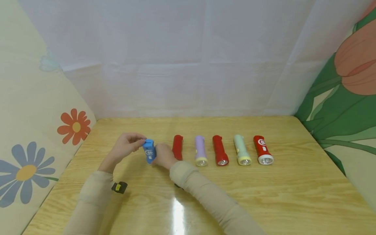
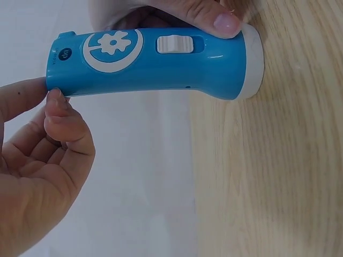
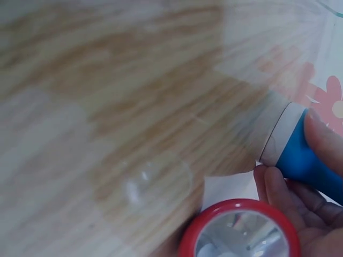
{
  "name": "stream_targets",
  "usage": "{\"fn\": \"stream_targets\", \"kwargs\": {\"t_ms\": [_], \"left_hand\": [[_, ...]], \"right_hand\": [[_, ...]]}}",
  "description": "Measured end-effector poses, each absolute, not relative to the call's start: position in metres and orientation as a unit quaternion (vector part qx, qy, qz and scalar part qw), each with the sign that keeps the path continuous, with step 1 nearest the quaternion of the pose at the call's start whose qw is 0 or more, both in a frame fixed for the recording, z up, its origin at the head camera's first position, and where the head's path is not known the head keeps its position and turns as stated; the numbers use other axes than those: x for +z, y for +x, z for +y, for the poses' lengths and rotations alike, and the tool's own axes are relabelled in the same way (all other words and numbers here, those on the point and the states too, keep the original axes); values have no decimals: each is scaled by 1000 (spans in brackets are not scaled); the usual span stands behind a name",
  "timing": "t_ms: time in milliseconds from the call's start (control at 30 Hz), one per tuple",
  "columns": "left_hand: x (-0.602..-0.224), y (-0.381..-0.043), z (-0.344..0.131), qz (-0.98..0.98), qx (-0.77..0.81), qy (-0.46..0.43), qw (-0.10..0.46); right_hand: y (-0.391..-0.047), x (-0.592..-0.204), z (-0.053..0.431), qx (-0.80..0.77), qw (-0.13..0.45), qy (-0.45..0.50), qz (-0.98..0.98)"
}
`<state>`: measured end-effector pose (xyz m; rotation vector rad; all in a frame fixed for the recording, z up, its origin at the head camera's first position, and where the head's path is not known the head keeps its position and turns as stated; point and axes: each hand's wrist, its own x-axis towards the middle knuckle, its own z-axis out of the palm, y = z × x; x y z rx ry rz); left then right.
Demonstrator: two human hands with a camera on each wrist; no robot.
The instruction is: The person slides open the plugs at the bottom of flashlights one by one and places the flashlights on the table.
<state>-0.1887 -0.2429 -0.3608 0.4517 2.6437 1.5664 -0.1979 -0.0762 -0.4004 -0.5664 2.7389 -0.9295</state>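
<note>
A blue flashlight (image 1: pixel 149 152) is upright, its white lens end down by the wooden table. Its white switch and flower emblem show in the left wrist view. My right hand (image 1: pixel 165 156) grips it low down, the thumb (image 2: pixel 228 24) beside the white rim. At the tail end, my left hand (image 1: pixel 127 146) pinches the edge with thumb and index finger, the other fingers curled below. In the right wrist view, fingers of the right hand (image 3: pixel 300 209) lie around the blue body close to the white rim (image 3: pixel 281 134).
Right of the hands, a row of flashlights lies on the table (image 1: pixel 279 202): a red one (image 1: pixel 177 147) partly behind my right hand, a purple one (image 1: pixel 200 148), another red one (image 1: pixel 219 148), a mint one (image 1: pixel 241 148) and a red-and-white one (image 1: pixel 261 147). A white cloth (image 1: pixel 188 88) hangs behind.
</note>
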Motion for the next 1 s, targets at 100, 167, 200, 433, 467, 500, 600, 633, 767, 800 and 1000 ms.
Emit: {"fn": "stream_targets", "kwargs": {"t_ms": [100, 167, 200, 433, 467, 500, 600, 633, 767, 800, 1000], "left_hand": [[-360, -189, -242, 858, 494, 136, 21], [-358, -189, -241, 863, 489, 127, 23], [-357, -189, -241, 865, 486, 122, 24], [-342, -185, -233, 879, 466, 98, 33], [-341, -184, -232, 879, 466, 92, 37], [-340, -184, -232, 879, 466, 86, 41], [-341, -187, -232, 881, 466, 70, 52], [-345, -190, -234, 880, 466, 66, 57], [-343, -193, -234, 879, 467, 57, 70], [-343, -193, -234, 880, 467, 57, 72], [-340, -193, -233, 885, 456, 54, 78]], "right_hand": [[-198, -401, -76, -314, 93, -195, 925], [-198, -401, -77, -311, 91, -197, 925], [-198, -401, -77, -310, 90, -198, 926], [-200, -401, -77, -299, 93, -192, 930], [-200, -402, -77, -298, 93, -192, 930], [-200, -402, -77, -298, 93, -192, 931], [-200, -401, -77, -299, 94, -191, 930], [-200, -401, -77, -300, 93, -191, 930], [-200, -401, -76, -305, 94, -191, 928], [-200, -401, -77, -305, 94, -191, 928], [-199, -399, -78, -304, 92, -190, 929]]}}
